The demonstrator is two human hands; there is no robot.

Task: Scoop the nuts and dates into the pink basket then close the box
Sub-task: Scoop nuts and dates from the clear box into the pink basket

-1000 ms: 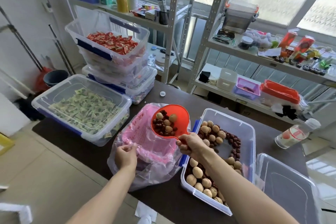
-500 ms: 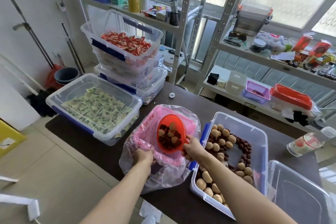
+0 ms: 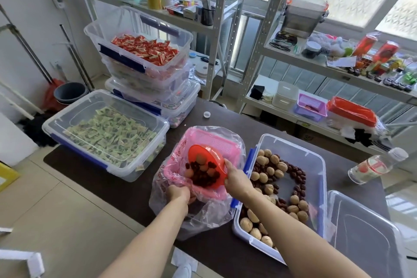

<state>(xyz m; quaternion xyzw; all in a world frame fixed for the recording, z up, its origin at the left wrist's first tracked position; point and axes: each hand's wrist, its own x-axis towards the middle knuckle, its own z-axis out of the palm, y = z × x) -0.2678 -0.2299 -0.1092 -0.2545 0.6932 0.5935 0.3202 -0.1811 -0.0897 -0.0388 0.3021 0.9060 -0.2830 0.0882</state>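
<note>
The pink basket (image 3: 216,143), lined with a clear plastic bag (image 3: 203,216), stands on the dark table (image 3: 225,253). My right hand (image 3: 237,179) grips the handle of a red scoop (image 3: 204,153) tilted down over the basket, with nuts and dates sliding out of it. My left hand (image 3: 178,194) grips the bag at the basket's near rim. To the right, the open clear box (image 3: 316,165) holds walnuts (image 3: 276,160) and dates (image 3: 297,172). Its clear lid (image 3: 363,232) lies at the far right.
A clear box of green sweets (image 3: 106,135) sits left of the basket, and stacked boxes with red sweets (image 3: 146,48) stand behind it. A plastic bottle (image 3: 374,166) lies at the right edge. Metal shelves (image 3: 266,36) stand behind the table.
The scoop has moved left from above the box to over the basket and tipped downward. My left hand shifted along the bag's rim nearer the scoop.
</note>
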